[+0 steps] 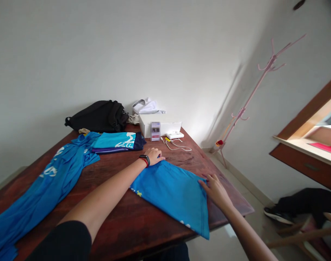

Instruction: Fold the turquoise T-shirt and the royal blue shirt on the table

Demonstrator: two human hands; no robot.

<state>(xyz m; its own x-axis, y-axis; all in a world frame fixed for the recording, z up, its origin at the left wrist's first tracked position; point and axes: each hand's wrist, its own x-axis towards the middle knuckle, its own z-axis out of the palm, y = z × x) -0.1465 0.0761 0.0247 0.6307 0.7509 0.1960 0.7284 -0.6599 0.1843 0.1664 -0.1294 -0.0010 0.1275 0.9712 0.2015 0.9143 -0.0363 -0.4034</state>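
A folded blue T-shirt (173, 192) lies on the dark red wooden table, its near right corner hanging past the table edge. At the shirt's far left corner is my left hand (155, 156), wearing a black watch and a red band, its fingers closed on the fabric. My right hand (215, 188) pinches the far right corner between thumb and fingers. To the left, a second blue shirt (64, 174) lies loosely spread with white print. A stack of folded shirts (113, 141), light blue on top, sits behind my left forearm.
A black backpack (97, 116), a white box (165, 119), a small upright pack (155, 131) and a white charger (175, 135) with cable stand at the table's back. A pink coat rack (252, 92) leans in view at right, with a wooden chair (298, 235) below.
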